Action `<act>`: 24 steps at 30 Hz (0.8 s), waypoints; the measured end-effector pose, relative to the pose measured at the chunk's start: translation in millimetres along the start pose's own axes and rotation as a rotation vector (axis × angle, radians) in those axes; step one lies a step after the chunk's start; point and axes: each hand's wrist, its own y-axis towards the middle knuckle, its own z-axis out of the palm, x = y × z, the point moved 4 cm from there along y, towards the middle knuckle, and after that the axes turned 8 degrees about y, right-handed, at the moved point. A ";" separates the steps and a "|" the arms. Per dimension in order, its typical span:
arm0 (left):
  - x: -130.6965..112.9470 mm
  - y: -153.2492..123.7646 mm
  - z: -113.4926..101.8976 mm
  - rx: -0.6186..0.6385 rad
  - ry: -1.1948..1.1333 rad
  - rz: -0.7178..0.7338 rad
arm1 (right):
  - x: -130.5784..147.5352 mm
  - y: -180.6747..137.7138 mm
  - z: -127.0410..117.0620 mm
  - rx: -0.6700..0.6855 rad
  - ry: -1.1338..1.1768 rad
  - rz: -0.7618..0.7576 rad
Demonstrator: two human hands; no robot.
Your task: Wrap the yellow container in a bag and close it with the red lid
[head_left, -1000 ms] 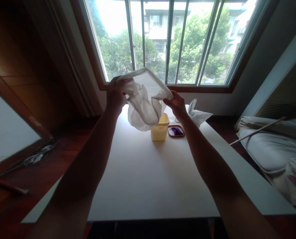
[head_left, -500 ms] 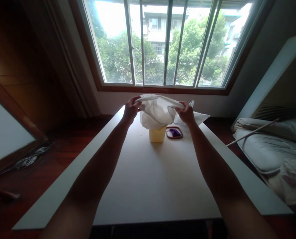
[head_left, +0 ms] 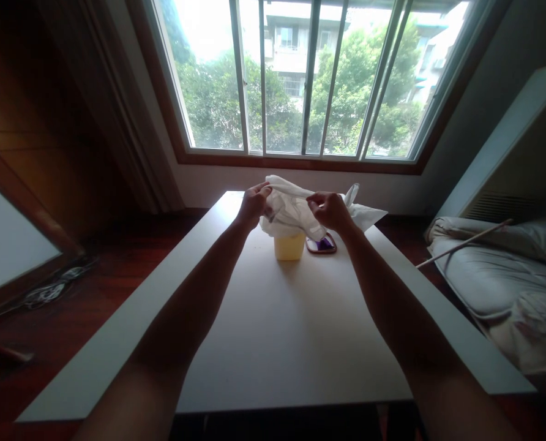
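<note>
A thin white plastic bag (head_left: pixel 289 211) covers the upper part of a small yellow bin (head_left: pixel 288 248) on the white table. At the bag's left edge, my left hand (head_left: pixel 255 203) pinches the plastic. My right hand (head_left: pixel 327 208) has its fingers closed on the bag's right edge. The bag sags in folds between both hands, and its lower part hangs around the bin. Whatever lies inside the bin is hidden by the plastic.
Right of the bin lies a brown-rimmed mirror (head_left: pixel 321 243) with purple on its surface. Another white plastic bag (head_left: pixel 365 215) rests behind my right hand. The white table (head_left: pixel 282 343) stands before a window. A rolled mattress (head_left: pixel 488 269) and a stick (head_left: pixel 466 244) are at the right.
My hands have come closer together, the right one moving left. The bag's opening, held wide before, now looks slack and folded, and its right side hangs lower.
</note>
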 end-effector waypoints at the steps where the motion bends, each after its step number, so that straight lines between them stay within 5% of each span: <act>1: -2.9 -0.8 -0.2 -0.004 0.000 0.024 | 2.6 3.5 7.1 0.030 -0.004 -0.014; 6: -7.3 -0.1 -15.4 -0.052 0.134 0.061 | -11.6 24.6 34.1 0.125 -0.009 -0.055; 11: 13.9 8.0 -34.9 -0.042 0.440 0.014 | -29.7 36.0 52.9 0.294 -0.037 0.009; 16: 25.3 16.3 -39.9 -0.074 0.439 0.060 | -31.3 44.4 55.4 0.371 -0.132 0.010; 24: 1.6 21.8 -22.6 -0.111 0.224 0.146 | -16.9 60.0 14.5 -0.105 -0.338 -0.034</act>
